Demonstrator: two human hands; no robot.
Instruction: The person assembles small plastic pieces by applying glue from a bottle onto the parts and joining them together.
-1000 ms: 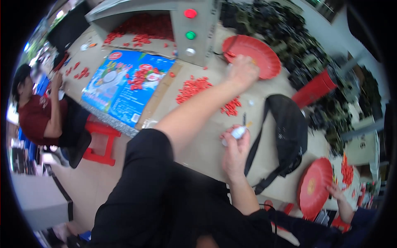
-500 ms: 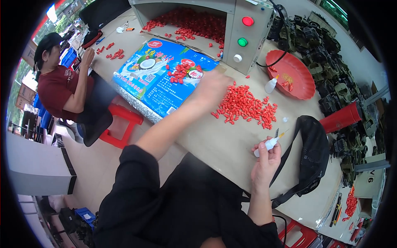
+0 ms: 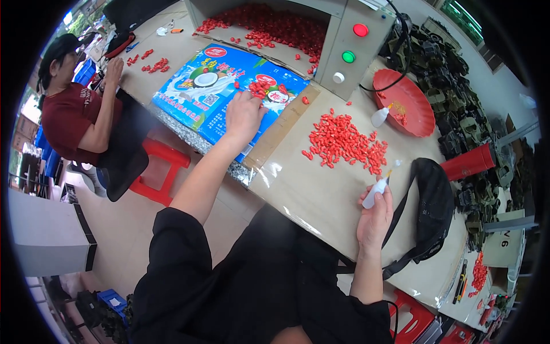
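Note:
My left hand (image 3: 244, 117) is over the blue printed cardboard (image 3: 177, 109), at the near edge of a small group of red pieces (image 3: 260, 89). Its fingers are bent and closed, and the fingertips are partly hidden, so what they hold does not show. My right hand (image 3: 375, 217) is closed round a small white squeeze bottle (image 3: 375, 194) with a thin yellowish needle tip that points up and away. Between my hands, a larger pile of small glossy red pieces (image 3: 346, 142) is spread on the table.
Behind the cardboard stands a grey machine (image 3: 344, 77) with red pieces inside its opening. At right are a red dish (image 3: 421, 109), another white bottle (image 3: 380, 117), a black bag (image 3: 429, 212) and a red cylinder (image 3: 470, 162). A person (image 3: 80, 114) sits at far left.
My left hand has moved left from beside the loose pile onto the cardboard, near the small red group. My right hand, with the bottle, has shifted slightly; the bottle stands more upright.

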